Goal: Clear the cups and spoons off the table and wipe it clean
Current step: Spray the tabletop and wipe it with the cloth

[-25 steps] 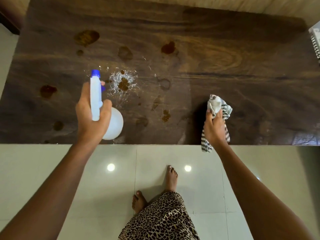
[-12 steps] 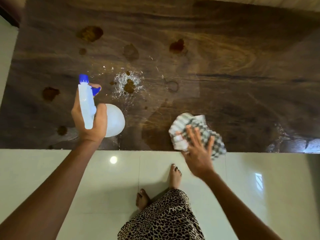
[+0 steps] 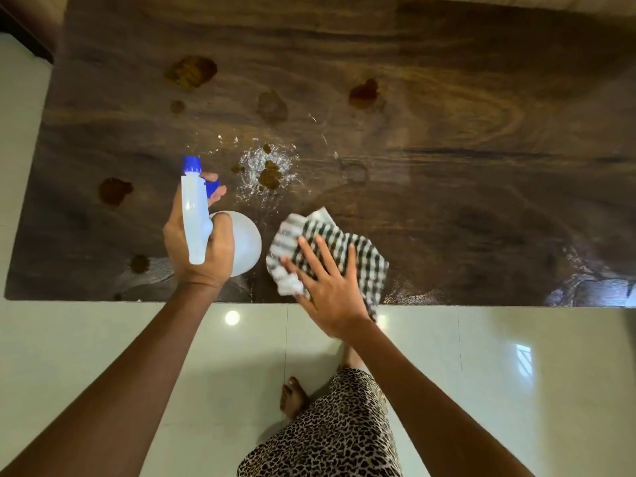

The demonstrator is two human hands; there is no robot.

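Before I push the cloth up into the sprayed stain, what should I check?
1. Cloth flat on the table under the right hand: ok.
2. Sprayed stain wet: ok, droplets shine around it.
3. Path from cloth to that stain free: ok.
4. Spray bottle out of the way: ok, the left hand holds it left of the path.
5. No cups and spoons left: ok, none in view.
6. Other stains sprayed: not ok, they look dry.

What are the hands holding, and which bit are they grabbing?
The left hand holds the spray bottle, its grip around the neck, one finger on the blue trigger. The right hand holds nothing: its flat fingers press the checked cloth onto the table.
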